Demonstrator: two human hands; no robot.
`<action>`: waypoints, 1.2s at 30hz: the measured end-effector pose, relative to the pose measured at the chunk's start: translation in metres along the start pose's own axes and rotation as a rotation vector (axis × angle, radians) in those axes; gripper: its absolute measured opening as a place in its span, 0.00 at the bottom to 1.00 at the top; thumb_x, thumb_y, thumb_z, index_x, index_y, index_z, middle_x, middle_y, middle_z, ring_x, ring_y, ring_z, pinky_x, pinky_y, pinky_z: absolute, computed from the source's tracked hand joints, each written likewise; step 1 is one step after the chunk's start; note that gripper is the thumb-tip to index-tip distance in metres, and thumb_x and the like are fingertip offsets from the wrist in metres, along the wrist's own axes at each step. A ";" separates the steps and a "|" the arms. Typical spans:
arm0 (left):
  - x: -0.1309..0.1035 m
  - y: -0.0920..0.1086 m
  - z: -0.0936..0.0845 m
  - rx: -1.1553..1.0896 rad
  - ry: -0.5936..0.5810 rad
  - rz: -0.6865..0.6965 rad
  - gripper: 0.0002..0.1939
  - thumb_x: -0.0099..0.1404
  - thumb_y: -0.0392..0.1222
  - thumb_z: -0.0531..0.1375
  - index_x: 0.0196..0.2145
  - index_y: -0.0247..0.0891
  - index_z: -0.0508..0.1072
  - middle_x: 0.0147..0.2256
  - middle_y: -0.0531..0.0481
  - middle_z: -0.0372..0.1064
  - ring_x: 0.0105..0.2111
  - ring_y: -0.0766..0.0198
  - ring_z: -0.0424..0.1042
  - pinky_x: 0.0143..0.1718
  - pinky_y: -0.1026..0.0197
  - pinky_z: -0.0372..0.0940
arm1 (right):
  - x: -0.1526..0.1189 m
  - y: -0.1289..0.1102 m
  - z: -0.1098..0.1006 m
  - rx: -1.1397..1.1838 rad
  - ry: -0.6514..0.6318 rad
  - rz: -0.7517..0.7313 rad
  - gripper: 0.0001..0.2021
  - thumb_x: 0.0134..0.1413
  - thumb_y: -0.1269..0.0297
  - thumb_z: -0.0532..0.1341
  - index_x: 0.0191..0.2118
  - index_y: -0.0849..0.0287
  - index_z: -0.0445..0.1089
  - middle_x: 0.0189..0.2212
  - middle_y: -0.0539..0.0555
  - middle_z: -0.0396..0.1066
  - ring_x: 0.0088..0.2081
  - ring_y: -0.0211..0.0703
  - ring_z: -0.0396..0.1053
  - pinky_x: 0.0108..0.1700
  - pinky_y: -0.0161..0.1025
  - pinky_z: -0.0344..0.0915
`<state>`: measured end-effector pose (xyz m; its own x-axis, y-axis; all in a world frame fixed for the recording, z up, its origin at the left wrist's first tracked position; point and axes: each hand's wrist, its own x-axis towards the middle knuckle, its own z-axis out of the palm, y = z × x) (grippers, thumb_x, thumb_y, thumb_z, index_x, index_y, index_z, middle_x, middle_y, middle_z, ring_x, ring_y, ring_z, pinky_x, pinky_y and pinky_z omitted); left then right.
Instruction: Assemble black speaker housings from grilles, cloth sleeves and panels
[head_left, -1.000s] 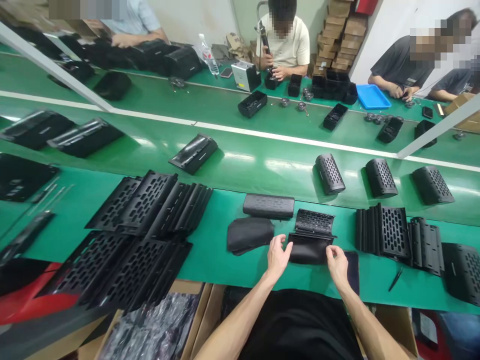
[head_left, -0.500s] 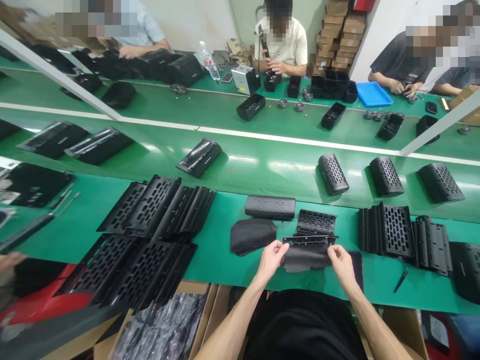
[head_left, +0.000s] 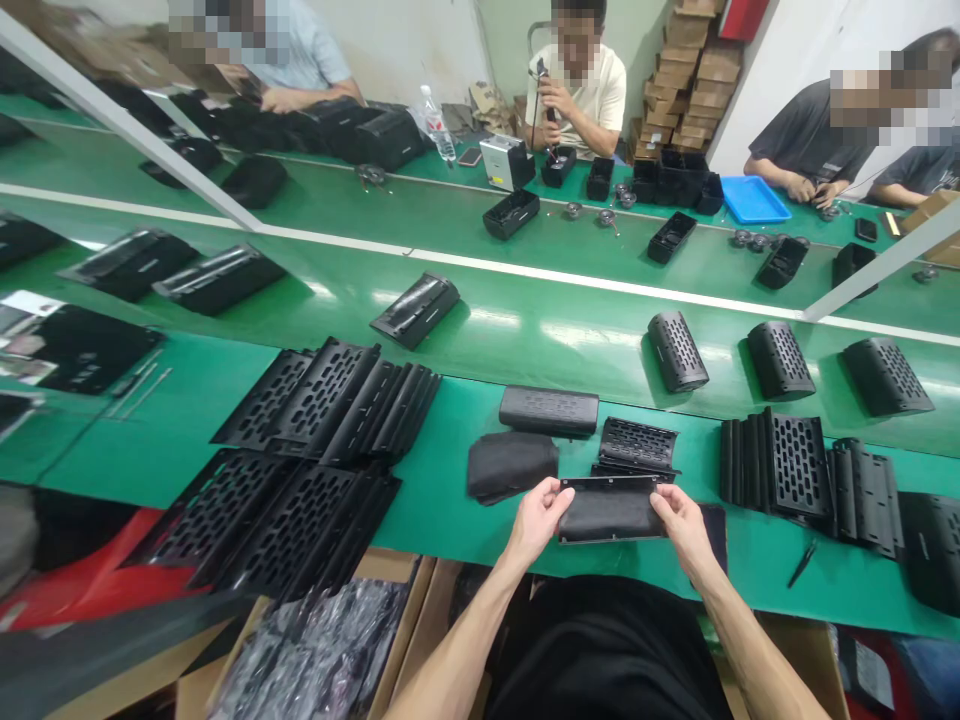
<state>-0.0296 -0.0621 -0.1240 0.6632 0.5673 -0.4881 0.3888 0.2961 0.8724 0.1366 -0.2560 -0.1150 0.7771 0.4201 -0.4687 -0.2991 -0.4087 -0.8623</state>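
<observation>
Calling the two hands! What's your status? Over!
Left hand and right hand pinching opposite ends of black panel. Slotted panel close beyond it. Black sheets to its left.

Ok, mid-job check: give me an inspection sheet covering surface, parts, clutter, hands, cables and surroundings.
Surface: green tabletop, with parts laid on both sides of the person.
Job's things: black panel held up front; perforated panel just beyond it; dark sheets to its left.
Clutter: large panel stacks at left; smaller panel stack at right; slim dark tool near the front edge, right.
Hands: left hand pinches the black panel's left end, right hand its right end.
Cables: thin dark line at far left, probably a cable.
Surroundings: co-workers across the green belt; open cardboard boxes below the near edge.
</observation>
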 end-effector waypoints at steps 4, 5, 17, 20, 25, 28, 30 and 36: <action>-0.001 0.001 -0.001 -0.031 0.014 0.001 0.25 0.59 0.65 0.63 0.28 0.41 0.62 0.17 0.63 0.51 0.16 0.73 0.51 0.18 0.67 0.47 | -0.002 -0.004 0.001 -0.017 -0.005 -0.007 0.22 0.46 0.39 0.68 0.34 0.54 0.74 0.25 0.52 0.73 0.28 0.49 0.69 0.29 0.41 0.64; -0.002 0.002 -0.002 -0.039 0.015 0.001 0.25 0.59 0.66 0.63 0.28 0.41 0.62 0.17 0.63 0.51 0.16 0.73 0.50 0.18 0.67 0.47 | -0.003 -0.004 0.002 -0.019 -0.006 -0.008 0.22 0.46 0.39 0.68 0.34 0.54 0.73 0.25 0.51 0.73 0.28 0.48 0.69 0.28 0.41 0.63; -0.005 -0.005 -0.006 -0.164 -0.034 -0.010 0.25 0.57 0.65 0.65 0.35 0.40 0.67 0.19 0.64 0.57 0.14 0.74 0.54 0.15 0.68 0.52 | -0.004 -0.011 0.007 0.026 0.003 -0.004 0.26 0.45 0.36 0.68 0.34 0.56 0.73 0.27 0.52 0.72 0.27 0.43 0.63 0.28 0.38 0.58; -0.005 -0.010 -0.007 -0.195 -0.035 -0.005 0.25 0.58 0.65 0.65 0.36 0.39 0.67 0.20 0.64 0.58 0.14 0.74 0.55 0.14 0.69 0.53 | -0.007 -0.015 0.007 0.033 -0.002 -0.004 0.26 0.46 0.36 0.68 0.34 0.57 0.73 0.26 0.51 0.72 0.27 0.43 0.63 0.27 0.38 0.58; -0.006 -0.014 -0.012 -0.255 -0.065 0.003 0.27 0.58 0.65 0.67 0.39 0.38 0.69 0.23 0.61 0.62 0.17 0.73 0.59 0.15 0.69 0.56 | -0.010 -0.021 0.007 0.064 -0.033 0.002 0.27 0.43 0.38 0.71 0.38 0.57 0.75 0.29 0.52 0.75 0.27 0.42 0.65 0.28 0.38 0.61; -0.008 -0.014 -0.017 -0.298 -0.112 -0.008 0.30 0.56 0.63 0.69 0.45 0.38 0.69 0.28 0.57 0.66 0.19 0.71 0.64 0.17 0.67 0.62 | -0.011 -0.024 0.006 0.109 -0.051 0.003 0.27 0.41 0.39 0.74 0.38 0.57 0.76 0.31 0.53 0.76 0.29 0.43 0.67 0.30 0.38 0.63; -0.010 -0.013 -0.020 -0.338 -0.152 -0.020 0.31 0.56 0.61 0.70 0.48 0.38 0.69 0.32 0.55 0.69 0.20 0.70 0.66 0.18 0.65 0.65 | -0.011 -0.026 0.005 0.132 -0.060 0.005 0.26 0.42 0.40 0.74 0.39 0.56 0.76 0.32 0.53 0.76 0.30 0.44 0.69 0.31 0.39 0.64; -0.012 -0.010 -0.026 -0.380 -0.170 -0.007 0.32 0.58 0.58 0.70 0.52 0.37 0.70 0.36 0.51 0.71 0.24 0.69 0.69 0.20 0.65 0.68 | -0.013 -0.028 0.002 0.138 -0.086 -0.027 0.26 0.42 0.42 0.75 0.41 0.55 0.76 0.34 0.53 0.76 0.35 0.47 0.71 0.39 0.41 0.68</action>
<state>-0.0583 -0.0521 -0.1266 0.7698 0.4385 -0.4638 0.1514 0.5804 0.8001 0.1339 -0.2482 -0.0850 0.7372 0.5000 -0.4545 -0.3565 -0.2836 -0.8902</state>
